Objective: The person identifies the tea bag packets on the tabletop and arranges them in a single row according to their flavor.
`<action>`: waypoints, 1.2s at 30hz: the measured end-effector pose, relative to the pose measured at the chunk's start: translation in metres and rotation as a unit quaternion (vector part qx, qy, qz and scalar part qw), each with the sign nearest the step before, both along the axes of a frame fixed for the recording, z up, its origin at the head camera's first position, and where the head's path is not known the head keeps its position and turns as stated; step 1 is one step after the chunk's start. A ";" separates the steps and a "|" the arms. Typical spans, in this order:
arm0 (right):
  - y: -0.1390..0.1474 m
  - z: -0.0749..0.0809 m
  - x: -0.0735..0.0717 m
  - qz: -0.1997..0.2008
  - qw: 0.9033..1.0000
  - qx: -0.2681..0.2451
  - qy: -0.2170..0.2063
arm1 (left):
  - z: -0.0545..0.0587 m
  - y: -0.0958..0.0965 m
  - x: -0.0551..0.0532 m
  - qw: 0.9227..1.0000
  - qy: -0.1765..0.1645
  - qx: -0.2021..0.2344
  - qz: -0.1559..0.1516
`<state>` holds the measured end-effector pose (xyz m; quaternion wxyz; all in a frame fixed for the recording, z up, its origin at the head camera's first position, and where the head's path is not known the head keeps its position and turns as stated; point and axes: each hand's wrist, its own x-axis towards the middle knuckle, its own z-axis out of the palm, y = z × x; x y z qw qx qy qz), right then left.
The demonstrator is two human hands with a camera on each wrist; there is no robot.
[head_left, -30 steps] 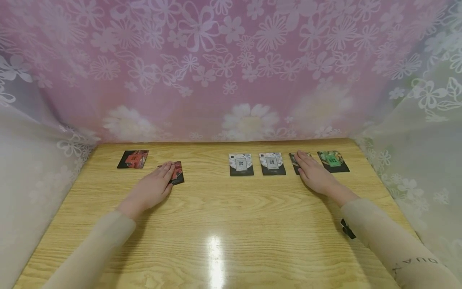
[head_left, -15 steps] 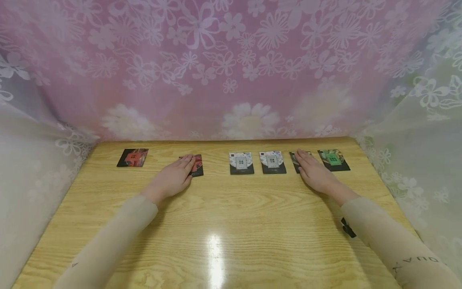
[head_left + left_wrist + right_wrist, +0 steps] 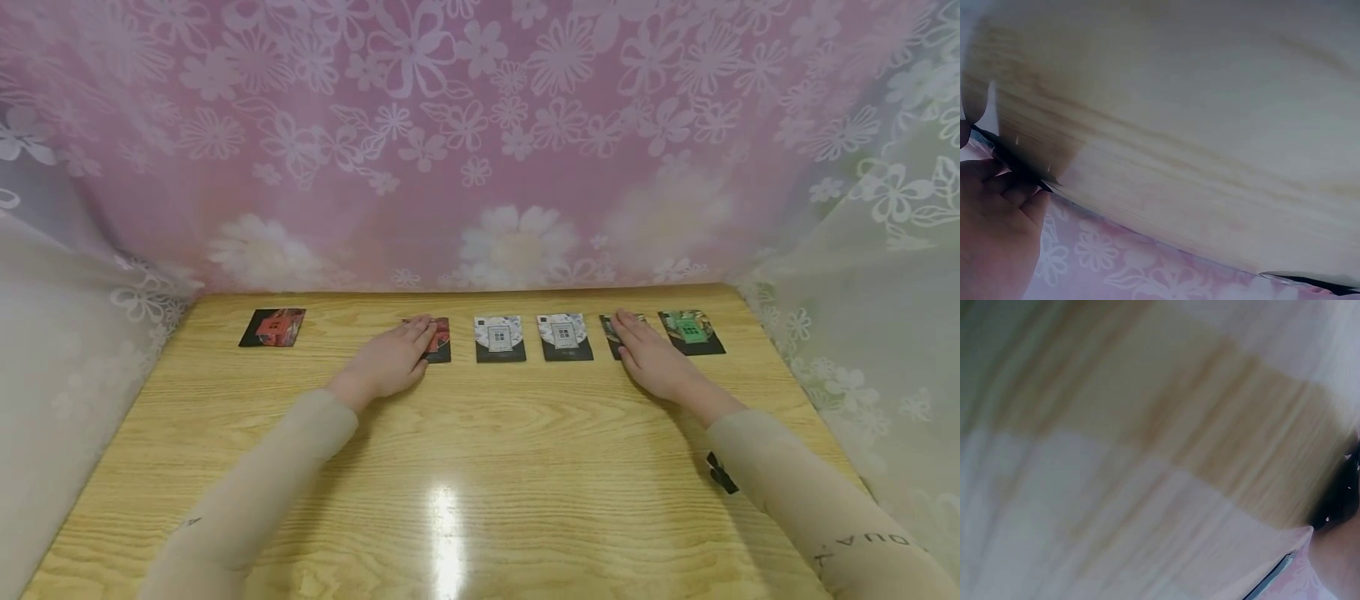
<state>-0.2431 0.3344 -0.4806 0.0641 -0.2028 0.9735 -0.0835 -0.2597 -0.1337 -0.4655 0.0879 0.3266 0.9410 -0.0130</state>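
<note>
My left hand (image 3: 386, 358) lies flat with fingers extended, pressing on a red-and-black packet (image 3: 442, 340) and covering its left part. In the left wrist view, the dark packet (image 3: 1016, 165) shows edge-on under the fingertips. Far to the right, my right hand (image 3: 654, 360) rests with straight fingers on a dark packet (image 3: 610, 340), most of which it hides. Between the hands lie two white-and-black packets, one at left (image 3: 500, 338) and one at right (image 3: 564, 337). A green-and-black packet (image 3: 692, 333) lies just right of my right hand.
Another red-and-black packet (image 3: 272, 327) lies turned sideways at the far left of the wooden table (image 3: 480, 450). A small black object (image 3: 722, 473) shows beside my right sleeve. Floral curtains (image 3: 480, 150) stand along the back and sides.
My left hand has slid the red-and-black packet rightward along the table, up near the white packets. The right hand and the other packets have stayed in place.
</note>
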 end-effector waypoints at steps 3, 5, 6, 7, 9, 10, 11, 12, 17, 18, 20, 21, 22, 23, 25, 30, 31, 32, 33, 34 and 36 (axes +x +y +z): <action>-0.001 0.001 0.001 -0.001 1.000 0.000 -0.001 | 0.000 0.004 0.000 1.000 0.001 0.002 -0.005; -0.001 0.002 0.001 -0.001 1.000 0.000 -0.002 | 0.000 0.005 0.000 1.000 0.004 0.002 -0.008; -0.001 0.002 0.001 -0.002 1.000 0.000 -0.002 | 0.000 0.006 0.000 1.000 0.005 0.002 -0.008; -0.002 0.002 0.001 -0.002 1.000 0.000 -0.002 | 0.000 0.006 0.000 1.000 0.006 0.003 -0.009; -0.002 0.003 0.002 -0.002 1.000 0.000 -0.002 | 0.000 0.007 0.000 1.000 0.005 0.004 -0.008; -0.002 0.003 0.002 -0.002 1.000 0.000 -0.002 | 0.001 0.007 0.001 1.000 0.002 0.004 -0.007; -0.002 0.003 0.002 -0.001 1.000 0.000 -0.001 | 0.001 0.008 0.001 1.000 0.000 0.003 -0.005; -0.002 0.003 0.002 -0.001 1.000 0.000 0.000 | 0.002 0.008 0.001 1.000 -0.002 0.004 -0.005; -0.002 0.004 0.002 -0.001 1.000 -0.001 0.002 | 0.002 0.012 -0.001 1.000 -0.005 0.004 -0.007; -0.002 0.004 0.002 -0.001 1.000 -0.001 0.001 | 0.002 0.012 -0.001 1.000 -0.003 0.005 -0.009; -0.002 0.004 0.002 -0.001 1.000 -0.001 0.001 | 0.001 0.013 -0.002 1.000 0.000 0.006 -0.011; -0.002 0.004 0.002 -0.001 1.000 -0.001 0.000 | 0.001 0.013 -0.002 1.000 0.002 0.008 -0.012; -0.002 0.004 0.002 -0.002 1.000 -0.001 0.000 | 0.000 0.013 -0.002 1.000 0.003 0.009 -0.013; -0.002 0.004 0.002 -0.001 1.000 -0.001 0.000 | 0.000 0.012 -0.002 1.000 0.005 0.009 -0.014; -0.002 0.003 0.002 -0.001 1.000 -0.001 0.001 | -0.001 0.012 -0.003 1.000 0.007 0.009 -0.016; -0.003 0.004 0.002 0.000 1.000 -0.003 0.004 | -0.002 0.011 -0.004 1.000 0.010 0.005 -0.017; -0.003 0.004 0.002 0.000 1.000 -0.004 0.004 | -0.002 0.011 -0.004 1.000 0.010 0.004 -0.017; -0.003 0.004 0.002 0.000 1.000 -0.004 0.005 | -0.002 0.011 -0.005 1.000 0.010 0.003 -0.016; -0.003 0.004 0.002 0.000 1.000 -0.004 0.005 | -0.002 0.011 -0.005 1.000 0.011 0.002 -0.016; -0.003 0.004 0.002 -0.001 1.000 -0.004 0.004 | -0.002 0.011 -0.004 1.000 0.010 0.003 -0.016; -0.003 0.005 0.003 0.000 1.000 -0.002 0.004 | -0.001 0.011 -0.004 1.000 0.008 0.006 -0.014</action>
